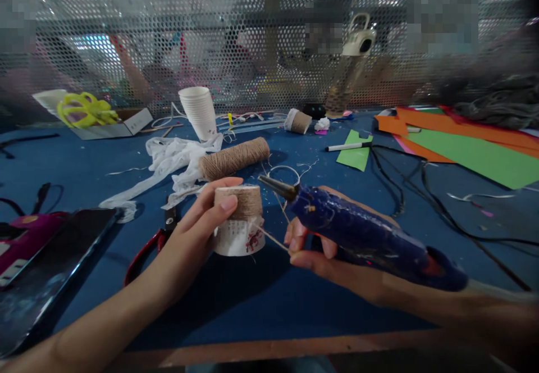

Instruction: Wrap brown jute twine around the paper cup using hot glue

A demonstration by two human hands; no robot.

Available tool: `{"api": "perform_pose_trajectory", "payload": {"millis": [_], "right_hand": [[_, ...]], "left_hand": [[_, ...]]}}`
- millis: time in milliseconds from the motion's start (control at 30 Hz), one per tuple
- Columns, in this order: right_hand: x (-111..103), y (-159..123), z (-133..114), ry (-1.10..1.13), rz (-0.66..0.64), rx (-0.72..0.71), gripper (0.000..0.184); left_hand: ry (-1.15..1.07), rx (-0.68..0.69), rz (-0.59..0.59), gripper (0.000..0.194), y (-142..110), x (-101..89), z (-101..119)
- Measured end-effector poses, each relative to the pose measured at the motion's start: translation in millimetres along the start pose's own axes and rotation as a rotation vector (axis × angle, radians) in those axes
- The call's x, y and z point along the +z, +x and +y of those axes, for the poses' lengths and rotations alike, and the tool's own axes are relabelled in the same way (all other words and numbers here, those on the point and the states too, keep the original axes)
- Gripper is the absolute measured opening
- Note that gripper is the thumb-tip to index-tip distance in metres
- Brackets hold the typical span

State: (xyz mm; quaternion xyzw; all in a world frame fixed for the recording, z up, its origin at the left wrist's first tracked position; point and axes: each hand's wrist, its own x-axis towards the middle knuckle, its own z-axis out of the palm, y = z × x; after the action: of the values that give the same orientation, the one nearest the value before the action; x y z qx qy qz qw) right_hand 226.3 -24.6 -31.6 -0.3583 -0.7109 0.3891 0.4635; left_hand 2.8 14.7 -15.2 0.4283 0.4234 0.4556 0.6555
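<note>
My left hand [206, 215] is closed around a white paper cup [236, 241], with the thumb on its twine-wrapped upper part. Brown twine covers that upper half; below it the white paper shows print and a red floral pattern. A loose strand of twine [272, 238] runs from the cup to the fingertips of my right hand [309, 244], which pinch it. The same hand holds a blue glue gun [357, 227], its metal nozzle pointing left above the cup's right side. Behind the cup a roll of twine [234, 158] lies on its side.
White gauzy fabric [168, 159], red-handled cutters [143, 255] and a phone [63, 255] lie to the left. Stacked paper cups [197, 109] stand behind. A marker [347, 146], coloured paper sheets [475, 151] and black cables [446, 224] are at right. A perforated screen [252, 41] closes the back.
</note>
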Motion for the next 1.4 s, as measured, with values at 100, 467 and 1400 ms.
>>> {"api": "perform_pose_trajectory", "payload": {"millis": [100,467,1400], "right_hand": [[0,5,-11,0.044,-0.051,0.033,0.025],[0,18,-16,-0.116,0.144,-0.04,0.024],[-23,15,-11,-0.399,-0.161,-0.158,0.021]], "left_hand": [[-0.013,-0.023,-0.022,0.039,-1,1.6,1],[0.024,0.013,0.009,0.041,-1,-0.9,5],[0.005,0.213,-0.011,0.032,-10,-4.6,8]]}}
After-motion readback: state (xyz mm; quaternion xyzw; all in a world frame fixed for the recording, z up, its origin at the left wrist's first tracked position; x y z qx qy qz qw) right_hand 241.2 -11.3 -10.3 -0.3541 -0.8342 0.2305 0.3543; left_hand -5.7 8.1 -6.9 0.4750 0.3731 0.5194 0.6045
